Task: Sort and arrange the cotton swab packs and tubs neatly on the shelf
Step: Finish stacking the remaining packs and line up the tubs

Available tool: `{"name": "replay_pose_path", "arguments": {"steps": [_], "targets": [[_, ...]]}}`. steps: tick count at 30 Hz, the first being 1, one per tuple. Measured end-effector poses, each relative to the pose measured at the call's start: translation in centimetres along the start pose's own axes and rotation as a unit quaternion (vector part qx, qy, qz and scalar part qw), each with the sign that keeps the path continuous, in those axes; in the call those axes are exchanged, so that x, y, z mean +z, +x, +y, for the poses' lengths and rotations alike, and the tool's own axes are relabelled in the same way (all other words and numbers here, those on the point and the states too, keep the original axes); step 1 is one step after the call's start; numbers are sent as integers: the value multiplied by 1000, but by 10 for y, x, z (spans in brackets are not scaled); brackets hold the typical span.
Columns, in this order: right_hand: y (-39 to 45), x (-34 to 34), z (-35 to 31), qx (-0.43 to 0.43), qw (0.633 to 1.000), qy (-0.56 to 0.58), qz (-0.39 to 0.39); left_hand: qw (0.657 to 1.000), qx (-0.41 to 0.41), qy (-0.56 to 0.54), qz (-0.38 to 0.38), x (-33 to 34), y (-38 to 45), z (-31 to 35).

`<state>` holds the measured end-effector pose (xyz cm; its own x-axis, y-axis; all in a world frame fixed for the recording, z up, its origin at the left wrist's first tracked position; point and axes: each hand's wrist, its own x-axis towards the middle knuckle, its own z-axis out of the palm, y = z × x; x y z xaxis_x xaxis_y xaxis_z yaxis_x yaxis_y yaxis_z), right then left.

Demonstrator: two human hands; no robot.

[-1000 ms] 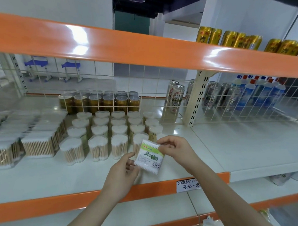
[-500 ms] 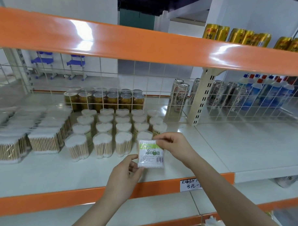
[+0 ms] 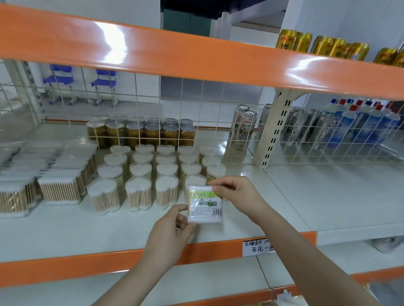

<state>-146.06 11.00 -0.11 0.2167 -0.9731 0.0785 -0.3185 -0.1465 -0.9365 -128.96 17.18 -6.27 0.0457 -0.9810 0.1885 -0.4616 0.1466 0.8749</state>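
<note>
Between my two hands, just above the front of the white shelf [image 3: 62, 233], a flat cotton swab pack [image 3: 205, 204] stands upright with its green-and-white label facing me and a barcode at its lower right; my left hand [image 3: 169, 231] pinches its lower left edge between thumb and curled fingers; my right hand [image 3: 238, 194] pinches its upper right corner, fingers curled over the top seam. Directly behind the pack, touching or nearly so, stands the front right tub of the heart-shaped swab tubs [image 3: 138, 192]; these clear tubs stand upright in ordered rows running back toward the wire mesh [image 3: 194, 102]. Left of the tubs, rectangular swab boxes [image 3: 60, 187] sit in close rows, wooden sticks visible through their sides; whether each touches its neighbour I cannot tell. Behind the mesh stand gold cans [image 3: 140, 133] in a row, and to their right tall silver cans [image 3: 244, 126]; further right, past the upright post [image 3: 273, 127], bottles with blue and red caps [image 3: 365, 122]. On the shelf's orange front lip [image 3: 86, 264] below my right forearm is a handwritten price tag [image 3: 259, 247]; more gold cans occupy the upper shelf [image 3: 318, 45] at right.
</note>
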Motion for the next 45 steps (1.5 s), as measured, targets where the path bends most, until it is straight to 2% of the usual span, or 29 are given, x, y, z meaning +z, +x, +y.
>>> {"name": "replay_pose_path", "arguments": {"steps": [17, 26, 34, 40, 45], "targets": [[-7, -12, 3, -9, 999, 20, -29, 998, -17, 51, 42, 3, 3, -3], [-3, 3, 0, -13, 999, 1, -32, 991, -35, 88, 98, -10, -16, -16], [4, 44, -13, -68, 993, -55, -78, 979, -76, 107, 157, -46, -33, -33], [9, 84, -22, -173, 966, -182, -59, 970, -95, 120, 190, -81, -43, -47], [9, 120, -33, -193, 956, -215, -51, 964, -93, 138, 205, -115, -50, -61]]}}
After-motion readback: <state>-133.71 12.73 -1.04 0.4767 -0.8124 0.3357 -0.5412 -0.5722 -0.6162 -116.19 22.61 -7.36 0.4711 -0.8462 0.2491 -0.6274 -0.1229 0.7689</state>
